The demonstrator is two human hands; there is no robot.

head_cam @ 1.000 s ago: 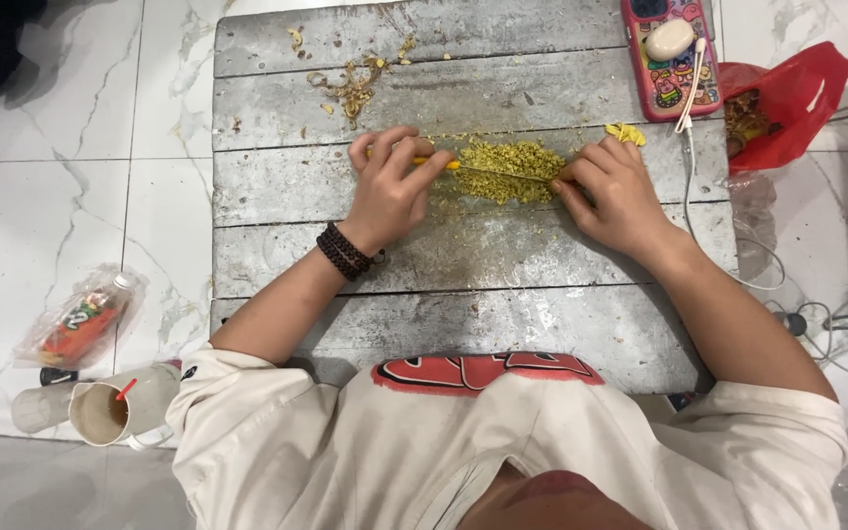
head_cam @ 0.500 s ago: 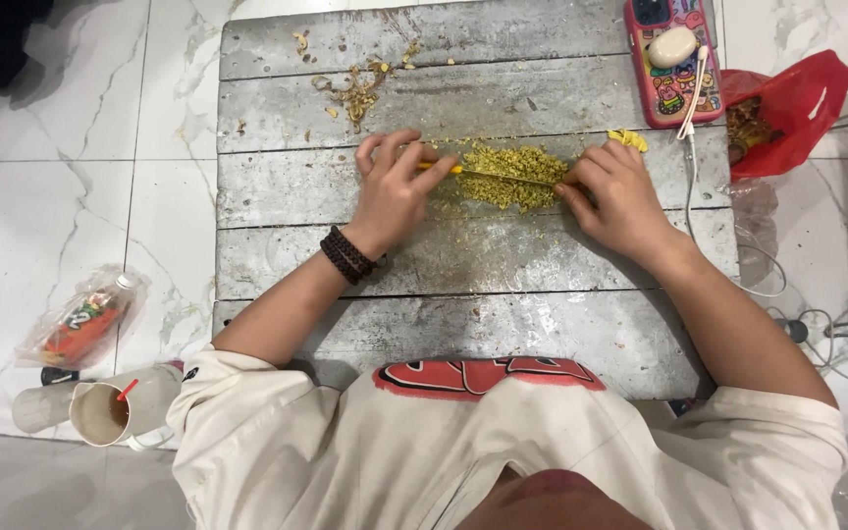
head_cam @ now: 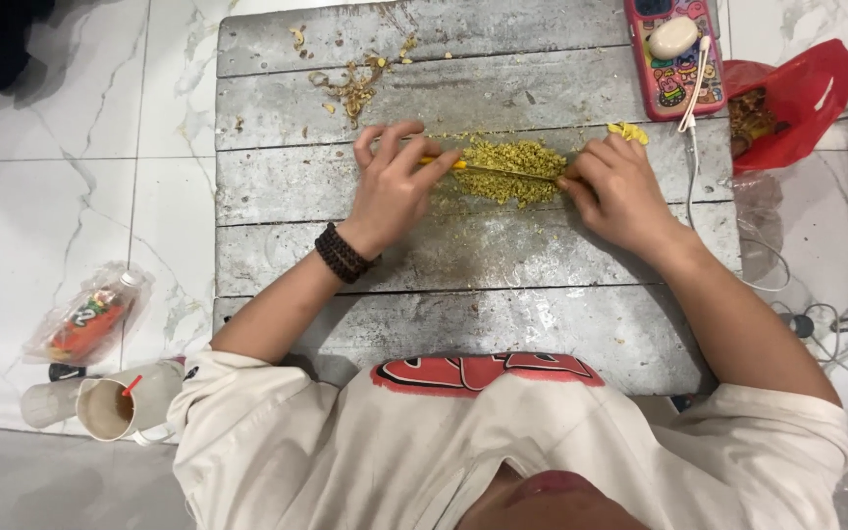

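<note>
The person sits at a weathered grey plank counter (head_cam: 463, 324) laid over a white marble floor (head_cam: 80, 196). Near the middle of the counter, toward its far edge, lies a heap of small yellow-green bits (head_cam: 510, 169), with a thin yellow-handled stick (head_cam: 488, 169) lying across it.

The left hand (head_cam: 393, 186) pinches the stick's yellow end between thumb and fingertips, with the other fingers curled above it. A dark beaded bracelet (head_cam: 343, 252) sits on that wrist. The right hand (head_cam: 618, 191) has its fingers drawn together on the other end of the stick, at the right edge of the heap.

Since a second ago both hands have kept their places at the two ends, and the heap has barely shifted. The left fingers have closed more tightly onto the yellow end, so the stick now shows more plainly across the pile. The work looks to be continuing rather than moving on.

A scatter of dry brownish scraps (head_cam: 353, 83) lies near the far left corner, and a few loose yellow petals (head_cam: 628, 131) sit just beyond the right hand. A phone in a pink case (head_cam: 671, 54) rests at the far right corner. Off the right edge sits a red plastic bag (head_cam: 797, 98). On the floor to the left are a wrapped bottle (head_cam: 85, 319) and a paper cup (head_cam: 110, 407).
</note>
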